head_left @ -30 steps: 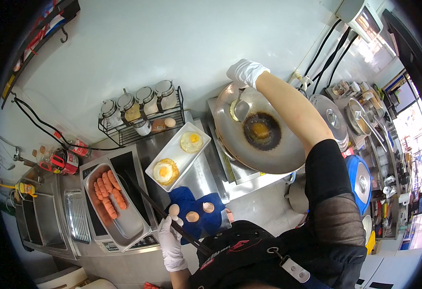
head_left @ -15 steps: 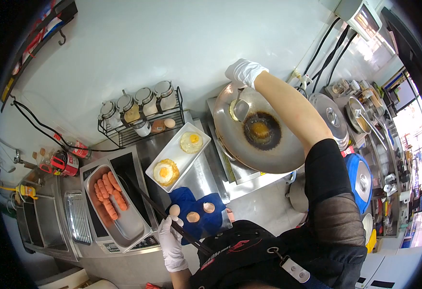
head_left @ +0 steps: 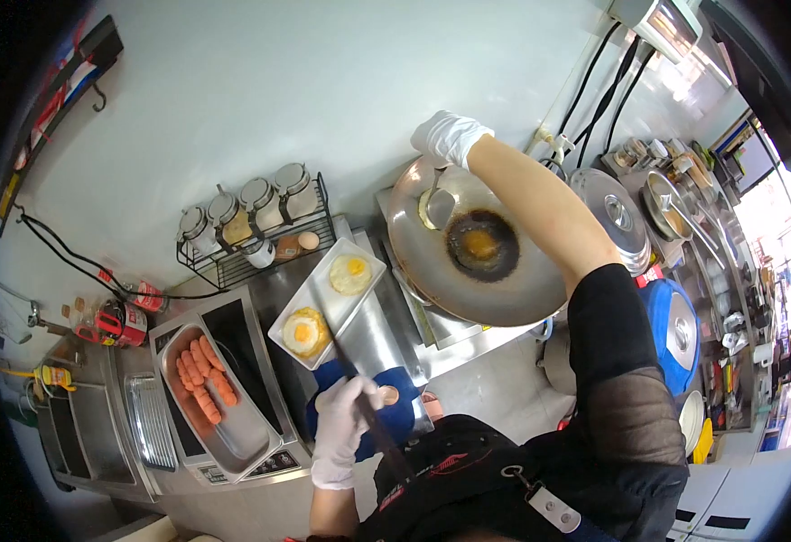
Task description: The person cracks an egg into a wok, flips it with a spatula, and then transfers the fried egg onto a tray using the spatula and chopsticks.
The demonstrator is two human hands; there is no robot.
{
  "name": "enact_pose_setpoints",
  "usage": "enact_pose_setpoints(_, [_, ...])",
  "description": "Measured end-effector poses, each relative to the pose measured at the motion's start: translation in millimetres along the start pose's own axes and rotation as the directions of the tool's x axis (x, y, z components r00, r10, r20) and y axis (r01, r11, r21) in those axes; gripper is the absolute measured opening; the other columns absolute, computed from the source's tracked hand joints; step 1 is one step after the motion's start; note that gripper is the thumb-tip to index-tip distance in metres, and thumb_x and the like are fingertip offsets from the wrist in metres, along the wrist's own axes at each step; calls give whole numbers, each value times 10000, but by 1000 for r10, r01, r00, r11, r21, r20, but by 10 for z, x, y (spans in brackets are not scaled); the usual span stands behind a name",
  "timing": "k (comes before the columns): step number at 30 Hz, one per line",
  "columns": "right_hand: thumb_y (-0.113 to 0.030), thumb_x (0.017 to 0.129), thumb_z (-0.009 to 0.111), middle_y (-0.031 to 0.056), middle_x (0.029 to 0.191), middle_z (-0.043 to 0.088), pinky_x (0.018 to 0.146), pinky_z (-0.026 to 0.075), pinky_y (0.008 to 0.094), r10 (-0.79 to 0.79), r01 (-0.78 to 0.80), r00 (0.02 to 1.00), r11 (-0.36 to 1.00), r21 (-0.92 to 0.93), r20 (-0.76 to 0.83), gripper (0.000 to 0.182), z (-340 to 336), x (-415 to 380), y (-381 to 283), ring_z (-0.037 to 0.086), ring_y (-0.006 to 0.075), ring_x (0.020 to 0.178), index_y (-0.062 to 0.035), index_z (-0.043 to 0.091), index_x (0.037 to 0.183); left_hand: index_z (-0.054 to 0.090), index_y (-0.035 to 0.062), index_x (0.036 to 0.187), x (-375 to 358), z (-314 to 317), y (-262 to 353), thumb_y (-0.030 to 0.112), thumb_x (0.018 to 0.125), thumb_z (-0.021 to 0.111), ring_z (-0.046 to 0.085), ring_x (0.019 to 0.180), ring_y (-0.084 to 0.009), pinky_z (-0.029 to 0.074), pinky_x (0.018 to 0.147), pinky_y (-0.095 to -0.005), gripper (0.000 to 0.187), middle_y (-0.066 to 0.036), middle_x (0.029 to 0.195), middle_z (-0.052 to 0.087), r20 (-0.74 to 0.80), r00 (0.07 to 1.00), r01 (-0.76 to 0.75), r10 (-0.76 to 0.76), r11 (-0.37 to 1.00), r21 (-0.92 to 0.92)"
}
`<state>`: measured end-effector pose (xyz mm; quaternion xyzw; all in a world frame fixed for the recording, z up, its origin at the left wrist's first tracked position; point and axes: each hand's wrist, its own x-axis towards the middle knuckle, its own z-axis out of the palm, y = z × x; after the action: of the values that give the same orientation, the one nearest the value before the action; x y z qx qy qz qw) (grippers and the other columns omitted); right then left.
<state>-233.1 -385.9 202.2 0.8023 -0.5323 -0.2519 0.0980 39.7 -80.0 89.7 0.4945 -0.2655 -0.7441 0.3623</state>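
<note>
My right hand (head_left: pixel 451 139), in a white glove, grips the handle of a metal ladle (head_left: pixel 442 210) against the upper left wall of a wide wok (head_left: pixel 522 303). Pale egg (head_left: pixel 426 210) lies beside the ladle's head, and a yellow-brown patch (head_left: pixel 481 243) sits in the wok's dark centre. My gloved left hand (head_left: pixel 345 411) is over a blue cloth (head_left: pixel 402 417), fingers curled; what they hold, if anything, is hidden. An eggshell half (head_left: pixel 388 395) lies at its fingertips. A blurred dark strip (head_left: pixel 373 425) crosses in front of this hand.
Two fried eggs (head_left: pixel 350 275) lie on a white tray (head_left: pixel 334 312). Left of it, a metal pan (head_left: pixel 244 443) holds several scored sausages (head_left: pixel 199 370). Seasoning jars (head_left: pixel 258 200) and a brown egg (head_left: pixel 308 240) stand in a wire rack. A lidded blue container (head_left: pixel 669 334) is at right.
My left hand has moved right and up over the blue cloth, covering shells seen before. The dark strip has swung right. My right hand still keeps the ladle at the wok wall.
</note>
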Motion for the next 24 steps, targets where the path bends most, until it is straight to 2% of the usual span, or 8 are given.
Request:
enact_pose_setpoints(2, [-27,726,606,174,869,669,645,534,379,2,-2,1000,999,43,-13,176,65,-12,83,658,334,805,-10,687,880,562,63,808,82,333,222,281,909,456,455,475,-67,296,399,-174,263,-37,648,553,192,977,77,-89,995,69])
enact_pose_setpoints(4, [-25,727,606,171,870,671,644,536,379,4,-2,998,1000,30,-55,183,198,27,158,658,333,807,-10,687,890,558,78,813,341,619,126,310,914,447,446,468,-60,321,413,-183,276,-14,650,553,378,922,96,-78,995,-29])
enact_pose_setpoints(6, [-23,727,606,168,871,673,644,538,378,4,-3,995,1000,16,-99,190,229,18,215,659,332,809,-10,687,899,560,103,814,598,864,42,314,913,462,430,452,-48,325,408,-176,253,4,651,553,399,889,250,-223,968,-14])
enact_pose_setpoints(8, [-19,726,609,159,868,676,635,541,383,3,-1,999,999,46,-39,202,215,-11,245,661,328,807,-19,689,912,558,120,816,833,1139,13,312,908,480,415,439,-36,321,398,-168,227,11,655,557,470,848,303,-245,952,-50])
enact_pose_setpoints(12, [-24,720,624,145,861,680,632,542,383,41,-41,999,995,90,7,199,251,0,325,662,324,813,-32,694,906,542,72,814,1338,1532,-34,229,914,461,394,400,-39,299,325,-160,202,-17,657,539,456,832,407,-317,906,-113])
enact_pose_setpoints(13, [-28,717,631,140,852,680,631,543,383,68,-66,998,989,134,-9,194,253,-25,340,662,320,812,-36,697,899,555,41,803,1427,1588,-41,188,905,458,347,379,-66,278,333,-181,204,-67,669,565,457,821,457,-342,874,-165])
enact_pose_setpoints(16, [-38,712,644,130,836,681,630,543,384,87,-80,996,979,189,-30,185,217,-150,391,662,313,807,-40,701,888,535,22,810,1742,1686,-138,162,910,438,371,387,-68,293,313,-174,198,-114,690,571,485,812,488,-325,834,-257])
enact_pose_setpoints(24, [-64,708,650,117,825,682,624,540,394,40,-33,999,987,159,-38,170,248,-236,494,661,312,795,-48,706,868,545,25,818,2222,1763,-237,156,903,459,395,379,-69,316,296,-164,178,-108,704,590,476,829,494,-294,783,-378])
